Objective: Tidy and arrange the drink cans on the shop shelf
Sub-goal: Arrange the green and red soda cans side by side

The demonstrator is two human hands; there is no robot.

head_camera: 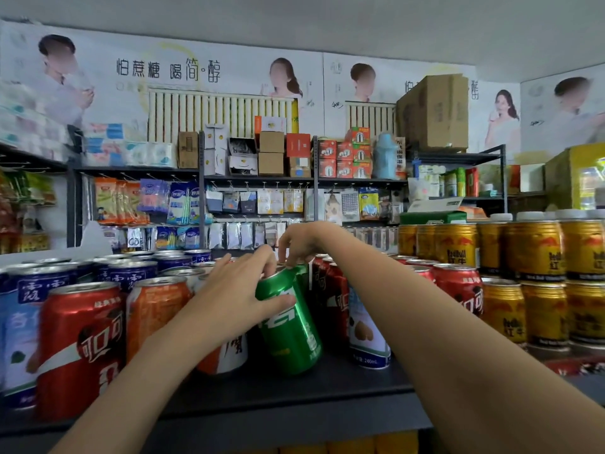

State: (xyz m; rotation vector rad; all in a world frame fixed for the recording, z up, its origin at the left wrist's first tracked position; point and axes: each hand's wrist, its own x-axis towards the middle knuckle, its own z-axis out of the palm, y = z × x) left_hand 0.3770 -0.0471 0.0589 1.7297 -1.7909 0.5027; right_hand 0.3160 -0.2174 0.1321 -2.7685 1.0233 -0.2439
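Green aluminium drink can (288,322), tilted with its top leaning left, stands at the near middle of the dark shelf board (327,385). My left hand (242,290) grasps its upper part, thumb across the front and fingers curled over the rim. My right hand (299,244) reaches farther in, fingers bent down onto the tops just behind the green can; whether they pinch anything I cannot tell. Left of the green can: an orange-and-white can (157,309), a red cola can (82,345), then a pale blue-and-white can (18,342), with dark blue cans (131,273) behind. Right: red cola cans (458,286) and a white can with a nut picture (366,335) just beside the green one. Far right: gold energy-drink cans (537,280), stacked in two tiers
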